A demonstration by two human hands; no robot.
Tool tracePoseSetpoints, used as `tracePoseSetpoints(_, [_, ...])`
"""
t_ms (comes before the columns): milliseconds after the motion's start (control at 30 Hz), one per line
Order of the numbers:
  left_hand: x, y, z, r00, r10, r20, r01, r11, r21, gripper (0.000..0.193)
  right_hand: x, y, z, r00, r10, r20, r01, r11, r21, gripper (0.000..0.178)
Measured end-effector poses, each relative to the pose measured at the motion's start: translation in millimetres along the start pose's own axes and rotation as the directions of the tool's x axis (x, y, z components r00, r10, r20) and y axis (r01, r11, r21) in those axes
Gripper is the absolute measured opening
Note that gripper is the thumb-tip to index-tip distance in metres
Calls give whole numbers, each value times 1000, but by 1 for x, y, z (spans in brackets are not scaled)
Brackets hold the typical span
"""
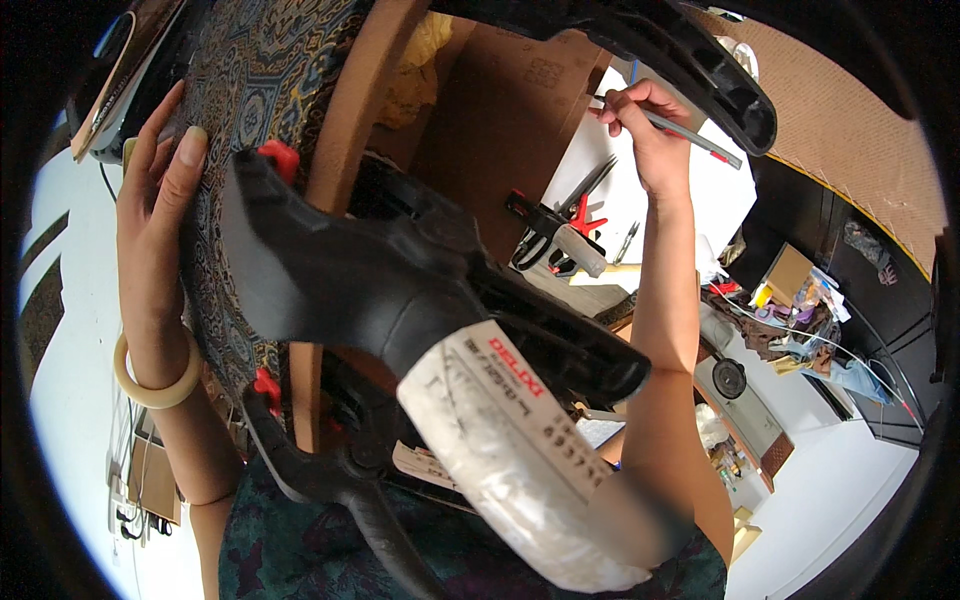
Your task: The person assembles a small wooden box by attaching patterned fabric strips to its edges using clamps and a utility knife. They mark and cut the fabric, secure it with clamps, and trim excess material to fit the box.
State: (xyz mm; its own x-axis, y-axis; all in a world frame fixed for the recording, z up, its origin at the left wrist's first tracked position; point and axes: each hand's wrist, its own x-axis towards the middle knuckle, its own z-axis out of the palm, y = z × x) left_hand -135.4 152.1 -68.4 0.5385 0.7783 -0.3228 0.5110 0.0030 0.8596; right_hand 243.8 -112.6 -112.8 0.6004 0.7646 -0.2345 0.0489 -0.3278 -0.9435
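Observation:
My left hand (155, 215), with a pale bangle (135, 398) on its wrist, lies along the edge of a dark fabric (265, 75) patterned in blue and gold. Its fingers are stretched out, the thumb on the fabric. A curved brown wooden strip (345, 120) runs beside the cloth. Black spring clamps with red pads grip there: a big one (330, 270) with a wrapped white label on its handle, and another (330, 480) below it. Farther right, my right hand (655, 140) is closed around a grey pen (685, 135) with a red mark, over white paper (720, 195).
Beyond the clamps lie a small black clamp (540, 222), red-handled tools (586, 218) and a brown cardboard piece (500, 120). Another black clamp arm (720, 75) crosses the top right. A heap of cloths and odds and ends (800, 320) sits at the right.

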Motion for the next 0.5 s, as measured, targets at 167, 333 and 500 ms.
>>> tracePoseSetpoints(167, [2,0,-3,999,-15,33,15,1000,-9,76,0,1,-1,999,-8,40,7,1000,22,8])
tracePoseSetpoints(333, [0,4,1,1000,-10,2,10,1000,-10,76,-1,2,-1,999,-16,50,14,999,46,9])
tracePoseSetpoints(500, [1,-2,-1,1000,-8,1,8,1000,-2,77,0,2,2,999,-29,19,28,999,41,8])
